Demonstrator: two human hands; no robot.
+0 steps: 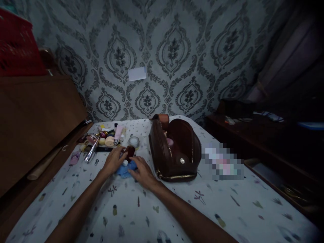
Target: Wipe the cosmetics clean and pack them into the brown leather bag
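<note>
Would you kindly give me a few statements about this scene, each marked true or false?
1. The brown bag stands open on the printed white cloth. True.
2. The pink tube lies to the right of the bag. False: it lies to the left, among other small items.
3. The left hand and right hand are both close to the dark red container. True.
4. The blue cloth is inside the bag. False: it lies outside, by the hands.
5. The wallpaper is plain. False: it has an ornate pattern.
</note>
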